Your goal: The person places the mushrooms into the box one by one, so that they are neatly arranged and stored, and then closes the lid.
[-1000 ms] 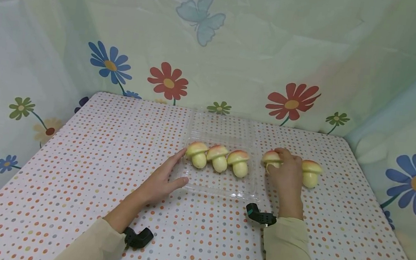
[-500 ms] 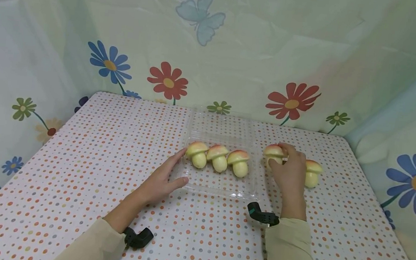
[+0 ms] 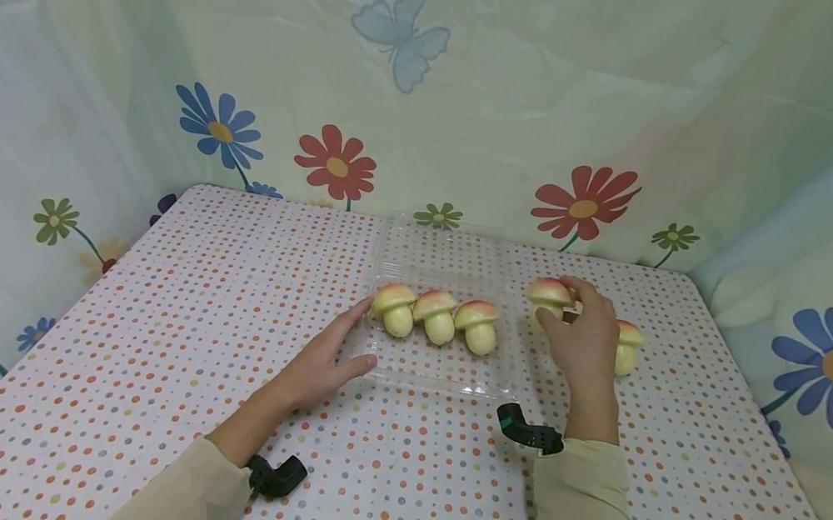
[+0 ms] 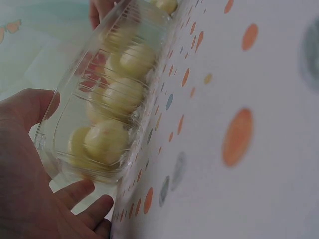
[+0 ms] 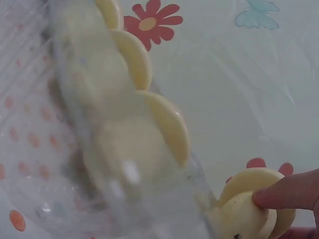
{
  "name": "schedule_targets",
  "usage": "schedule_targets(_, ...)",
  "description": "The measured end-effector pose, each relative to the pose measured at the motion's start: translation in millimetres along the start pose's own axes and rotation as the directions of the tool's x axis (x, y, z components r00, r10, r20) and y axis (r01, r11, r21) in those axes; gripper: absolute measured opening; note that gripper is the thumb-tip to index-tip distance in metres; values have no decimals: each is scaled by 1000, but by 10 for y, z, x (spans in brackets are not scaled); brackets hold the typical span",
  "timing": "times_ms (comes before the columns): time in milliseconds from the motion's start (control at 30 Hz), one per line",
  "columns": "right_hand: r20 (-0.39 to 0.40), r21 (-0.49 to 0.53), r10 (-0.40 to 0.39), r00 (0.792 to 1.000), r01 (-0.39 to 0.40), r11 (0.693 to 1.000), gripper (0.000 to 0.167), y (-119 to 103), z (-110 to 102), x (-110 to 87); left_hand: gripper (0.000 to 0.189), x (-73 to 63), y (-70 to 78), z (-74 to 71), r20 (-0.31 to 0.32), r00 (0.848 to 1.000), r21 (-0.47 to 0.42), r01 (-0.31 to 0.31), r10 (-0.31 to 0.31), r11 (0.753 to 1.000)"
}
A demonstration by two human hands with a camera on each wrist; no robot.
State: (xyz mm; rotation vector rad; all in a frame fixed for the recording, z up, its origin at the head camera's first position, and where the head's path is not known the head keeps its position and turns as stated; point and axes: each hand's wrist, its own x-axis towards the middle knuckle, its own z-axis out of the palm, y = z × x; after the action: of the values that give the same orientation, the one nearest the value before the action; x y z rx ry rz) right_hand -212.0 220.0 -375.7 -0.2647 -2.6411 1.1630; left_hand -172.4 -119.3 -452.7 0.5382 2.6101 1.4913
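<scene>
The left hand [image 3: 319,368] lies nearest, its fingers loosely apart against the left side of the clear box [image 3: 413,369], presumably to steady it; inside, three mushrooms [image 3: 435,316] sit in a row, stems toward the person; just right of the box, the right hand [image 3: 584,335] pinches a fourth mushroom [image 3: 549,295] between thumb and fingers, likely for a firm hold; its stem is pale yellow, its cap blushed red; another mushroom [image 3: 629,352] shows beside that hand; behind hangs a flowered curtain [image 3: 475,123].

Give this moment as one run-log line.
left hand: at clear container; right hand: holds mushroom-shaped piece; in container: three pieces; on table: another piece
</scene>
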Motion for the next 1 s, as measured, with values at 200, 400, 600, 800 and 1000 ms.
schedule_targets(200, 31, 32, -20, 999, 19, 999, 61, -55, -42, -8, 81, -2, 14, -5, 0, 1000, 5, 2, -2, 1000)
schedule_targets(400, 34, 50, -81, 996, 79, 996, 61, -112, -76, -38, 81, -5, 16, -8, -1, 1000, 1, 0, 0, 1000)
schedule_targets(600, 64, 52, -109, 992, 106, 993, 61, -169, -74, -53, 81, -7, 16, -10, -4, 1000, 5, 3, -3, 1000)
schedule_targets(800, 85, 54, -154, 984, 150, 987, 60, -213, -48, -75, 82, -6, 26, -13, -1, 1000, -3, -3, 3, 1000)
schedule_targets(1000, 100, 74, -199, 975, 192, 979, 59, -250, -23, -117, 82, -8, 22, -9, 6, 1000, -3, -11, 11, 1000)
